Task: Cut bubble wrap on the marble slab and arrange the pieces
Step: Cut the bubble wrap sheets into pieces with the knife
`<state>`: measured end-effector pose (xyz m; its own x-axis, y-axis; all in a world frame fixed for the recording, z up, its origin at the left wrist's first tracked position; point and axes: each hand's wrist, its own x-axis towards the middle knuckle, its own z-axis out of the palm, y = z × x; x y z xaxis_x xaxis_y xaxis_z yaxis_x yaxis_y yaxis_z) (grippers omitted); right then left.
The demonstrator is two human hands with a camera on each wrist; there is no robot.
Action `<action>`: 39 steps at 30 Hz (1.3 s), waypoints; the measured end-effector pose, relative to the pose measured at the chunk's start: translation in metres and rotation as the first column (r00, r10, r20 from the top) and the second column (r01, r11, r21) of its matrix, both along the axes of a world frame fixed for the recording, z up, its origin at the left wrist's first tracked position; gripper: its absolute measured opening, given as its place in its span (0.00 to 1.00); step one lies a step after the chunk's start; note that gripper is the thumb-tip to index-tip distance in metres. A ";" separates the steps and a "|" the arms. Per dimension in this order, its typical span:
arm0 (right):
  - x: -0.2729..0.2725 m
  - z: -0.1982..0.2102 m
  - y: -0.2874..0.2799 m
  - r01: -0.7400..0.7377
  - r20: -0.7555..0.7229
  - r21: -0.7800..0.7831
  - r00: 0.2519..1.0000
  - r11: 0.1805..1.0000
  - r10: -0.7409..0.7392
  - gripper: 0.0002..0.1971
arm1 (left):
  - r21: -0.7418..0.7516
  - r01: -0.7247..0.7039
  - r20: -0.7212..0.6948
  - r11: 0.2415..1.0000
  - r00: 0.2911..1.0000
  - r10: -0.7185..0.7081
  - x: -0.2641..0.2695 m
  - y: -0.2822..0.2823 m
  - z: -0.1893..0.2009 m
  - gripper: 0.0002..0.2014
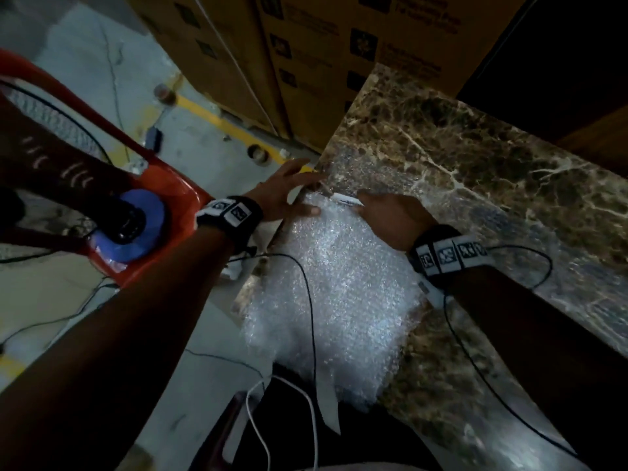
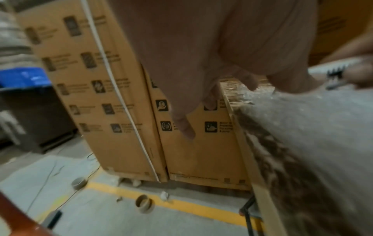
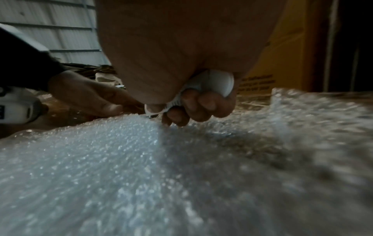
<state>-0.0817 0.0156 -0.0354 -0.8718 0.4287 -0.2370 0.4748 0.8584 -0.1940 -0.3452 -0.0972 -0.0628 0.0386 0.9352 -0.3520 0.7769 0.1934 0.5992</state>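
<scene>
A sheet of bubble wrap (image 1: 339, 283) lies over the near left part of the brown marble slab (image 1: 475, 164) and hangs off its near edge. My left hand (image 1: 292, 195) rests at the slab's left edge with its fingers spread. Its thumb presses the wrap's far corner, and its fingers reach past the edge. My right hand (image 1: 390, 215) grips a white utility knife (image 1: 345, 199) at the wrap's far edge, its tip pointing toward the left hand. In the right wrist view the fingers curl round the knife (image 3: 214, 83) just above the wrap (image 3: 121, 159).
Stacked cardboard boxes (image 1: 306, 45) stand behind the slab's left corner. A red chair (image 1: 163, 195) carrying a blue tape roll (image 1: 142, 219) sits to the left. A black cable (image 1: 311, 300) crosses the wrap. Empty tape cores (image 2: 143, 203) lie on the floor by a yellow line (image 1: 217, 120).
</scene>
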 end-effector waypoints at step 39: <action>0.112 -0.002 -0.001 0.136 0.140 0.016 0.981 0.991 -0.137 0.29 | -0.131 0.130 -0.246 0.983 0.956 -0.159 0.154 0.027 0.029 0.64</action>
